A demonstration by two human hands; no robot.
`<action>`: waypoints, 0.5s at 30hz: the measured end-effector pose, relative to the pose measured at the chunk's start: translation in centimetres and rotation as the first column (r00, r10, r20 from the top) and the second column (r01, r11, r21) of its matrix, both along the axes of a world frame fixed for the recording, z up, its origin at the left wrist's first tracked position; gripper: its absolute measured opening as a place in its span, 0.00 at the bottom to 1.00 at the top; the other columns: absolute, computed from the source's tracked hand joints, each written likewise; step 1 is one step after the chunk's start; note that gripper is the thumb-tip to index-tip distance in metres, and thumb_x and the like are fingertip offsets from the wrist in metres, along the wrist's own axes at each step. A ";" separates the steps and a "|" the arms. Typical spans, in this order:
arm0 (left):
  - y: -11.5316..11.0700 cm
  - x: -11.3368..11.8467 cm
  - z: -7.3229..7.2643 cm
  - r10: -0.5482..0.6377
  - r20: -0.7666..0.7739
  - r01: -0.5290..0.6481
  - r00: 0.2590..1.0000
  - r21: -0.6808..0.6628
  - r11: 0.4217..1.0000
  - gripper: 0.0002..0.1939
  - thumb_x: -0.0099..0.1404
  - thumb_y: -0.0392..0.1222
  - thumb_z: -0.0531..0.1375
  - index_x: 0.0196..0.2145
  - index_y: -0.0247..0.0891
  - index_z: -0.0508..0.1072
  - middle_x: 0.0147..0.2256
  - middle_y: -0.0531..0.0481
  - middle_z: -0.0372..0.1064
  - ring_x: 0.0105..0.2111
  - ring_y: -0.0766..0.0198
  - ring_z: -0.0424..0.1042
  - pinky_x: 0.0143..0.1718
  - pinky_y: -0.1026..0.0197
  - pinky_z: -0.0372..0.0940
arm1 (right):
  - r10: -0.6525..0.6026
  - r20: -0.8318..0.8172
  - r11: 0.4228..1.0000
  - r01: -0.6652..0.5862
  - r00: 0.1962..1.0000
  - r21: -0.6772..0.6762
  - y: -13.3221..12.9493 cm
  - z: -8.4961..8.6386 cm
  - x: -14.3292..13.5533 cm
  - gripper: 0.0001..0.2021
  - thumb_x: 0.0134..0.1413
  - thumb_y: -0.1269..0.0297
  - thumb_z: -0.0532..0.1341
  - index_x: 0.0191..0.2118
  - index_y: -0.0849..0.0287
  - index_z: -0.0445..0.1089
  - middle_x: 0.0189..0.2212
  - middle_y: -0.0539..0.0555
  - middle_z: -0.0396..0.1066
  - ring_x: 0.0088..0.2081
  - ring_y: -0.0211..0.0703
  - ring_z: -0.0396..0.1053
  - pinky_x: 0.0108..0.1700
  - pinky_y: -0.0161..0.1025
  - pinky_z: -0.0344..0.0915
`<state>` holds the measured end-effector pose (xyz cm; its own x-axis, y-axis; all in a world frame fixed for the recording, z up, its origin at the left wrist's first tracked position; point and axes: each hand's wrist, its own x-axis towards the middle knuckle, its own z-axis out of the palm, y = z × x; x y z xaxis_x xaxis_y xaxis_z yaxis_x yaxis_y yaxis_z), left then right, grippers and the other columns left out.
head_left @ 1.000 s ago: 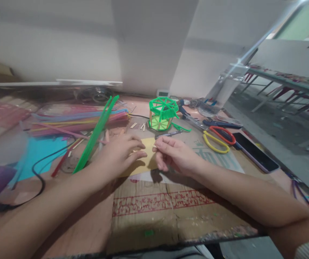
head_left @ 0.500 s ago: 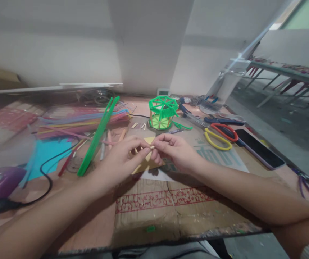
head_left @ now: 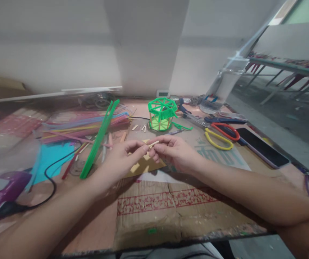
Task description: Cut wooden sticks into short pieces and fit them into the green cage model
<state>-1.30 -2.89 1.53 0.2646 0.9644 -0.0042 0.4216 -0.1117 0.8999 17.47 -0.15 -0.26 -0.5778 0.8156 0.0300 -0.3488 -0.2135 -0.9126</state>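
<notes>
My left hand (head_left: 127, 155) and my right hand (head_left: 176, 151) meet over a yellow paper (head_left: 143, 167) at the middle of the table. Between their fingertips is a short pale wooden stick (head_left: 153, 144), pinched by both. Just beyond the hands stands a small green structure (head_left: 160, 124) with an eight-sided spoked top, thin brown posts and a round light-green base. Several short stick pieces (head_left: 135, 127) lie left of it. A bundle of green pipe cleaners (head_left: 97, 144) rests near my left forearm.
Scissors with red and yellow handles (head_left: 219, 144) and a phone (head_left: 263, 147) lie on the right. A clear bottle (head_left: 226, 86) stands behind them. At left are coloured pipe cleaners (head_left: 86, 127), blue paper (head_left: 53, 160) and a purple glue gun (head_left: 10, 190) with a black cord.
The stick between my fingertips is turned and shows more of its length. My hands stay close together in nearly the same place. The view has shifted slightly.
</notes>
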 end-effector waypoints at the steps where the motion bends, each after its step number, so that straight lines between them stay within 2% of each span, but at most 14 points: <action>1: -0.1 0.1 -0.1 -0.016 -0.014 0.016 1.000 0.006 1.000 0.17 0.68 0.52 0.56 0.34 0.38 0.77 0.32 0.51 0.77 0.32 0.61 0.73 0.33 0.62 0.65 | -0.009 0.016 1.000 0.009 1.000 0.002 0.1 -0.1 0.1 0.17 0.47 0.56 0.74 0.39 0.61 0.77 0.26 0.49 0.76 0.26 0.33 0.70 0.32 0.33 0.69; 3: 0.0 0.2 0.0 -0.050 -0.081 0.053 0.995 0.030 0.998 0.16 0.68 0.51 0.55 0.35 0.39 0.78 0.34 0.51 0.78 0.35 0.60 0.74 0.36 0.62 0.65 | -0.065 0.067 0.997 0.063 0.996 0.033 0.4 -0.2 0.2 0.15 0.47 0.55 0.73 0.35 0.62 0.76 0.23 0.46 0.73 0.23 0.31 0.67 0.28 0.30 0.65; 6: 1.3 -0.5 0.5 -0.101 -0.280 0.134 0.955 0.102 0.986 0.15 0.66 0.47 0.56 0.41 0.40 0.79 0.41 0.49 0.80 0.40 0.58 0.75 0.40 0.61 0.66 | -0.178 0.163 0.979 0.158 0.970 0.129 1.3 -0.2 0.8 0.11 0.49 0.60 0.72 0.31 0.62 0.74 0.22 0.45 0.71 0.23 0.29 0.65 0.27 0.29 0.64; 8: 3.1 -1.5 1.0 -0.039 -0.437 0.133 0.899 0.188 0.973 0.17 0.66 0.45 0.55 0.47 0.39 0.78 0.44 0.47 0.79 0.41 0.57 0.75 0.42 0.59 0.65 | -0.208 0.228 0.973 0.177 0.951 0.148 2.1 0.0 1.3 0.08 0.53 0.63 0.70 0.30 0.62 0.73 0.24 0.48 0.73 0.24 0.30 0.67 0.29 0.29 0.66; 9: 4.1 -1.9 1.3 0.047 -0.496 0.080 0.867 0.231 0.970 0.19 0.67 0.46 0.54 0.49 0.38 0.77 0.44 0.46 0.79 0.41 0.56 0.75 0.42 0.59 0.65 | -0.199 0.264 0.976 0.167 0.944 0.138 2.5 0.2 1.7 0.07 0.55 0.65 0.68 0.31 0.63 0.73 0.26 0.50 0.75 0.24 0.30 0.69 0.29 0.30 0.67; 11: 6.2 -2.6 1.8 0.123 -0.625 0.067 0.771 0.272 0.960 0.19 0.67 0.47 0.54 0.48 0.37 0.78 0.45 0.44 0.79 0.42 0.54 0.75 0.42 0.58 0.65 | -0.190 0.319 0.980 0.157 0.929 0.126 3.4 0.9 2.5 0.05 0.57 0.66 0.65 0.33 0.62 0.72 0.28 0.52 0.77 0.25 0.32 0.71 0.28 0.31 0.68; 13: 7.9 -2.7 2.3 0.173 -0.667 0.085 0.725 0.336 0.938 0.19 0.68 0.48 0.53 0.45 0.38 0.79 0.45 0.44 0.79 0.43 0.53 0.75 0.42 0.59 0.64 | -0.228 0.334 0.966 0.171 0.914 0.192 4.4 2.0 3.5 0.04 0.57 0.67 0.65 0.34 0.61 0.70 0.27 0.52 0.77 0.24 0.34 0.72 0.28 0.32 0.69; 15: 9.0 -2.3 2.8 0.215 -0.647 0.092 0.732 0.407 0.909 0.18 0.68 0.48 0.52 0.44 0.39 0.79 0.44 0.44 0.79 0.43 0.55 0.75 0.42 0.60 0.64 | -0.324 0.303 0.919 0.221 0.896 0.328 5.4 3.6 4.6 0.06 0.56 0.66 0.65 0.35 0.60 0.67 0.26 0.51 0.77 0.24 0.35 0.72 0.29 0.34 0.69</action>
<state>-3.56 6.15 4.34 0.2799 0.9348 0.2186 0.9059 -0.3325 0.2624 22.02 5.22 3.32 -0.3490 0.9296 0.1188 -0.0085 0.1236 -0.9923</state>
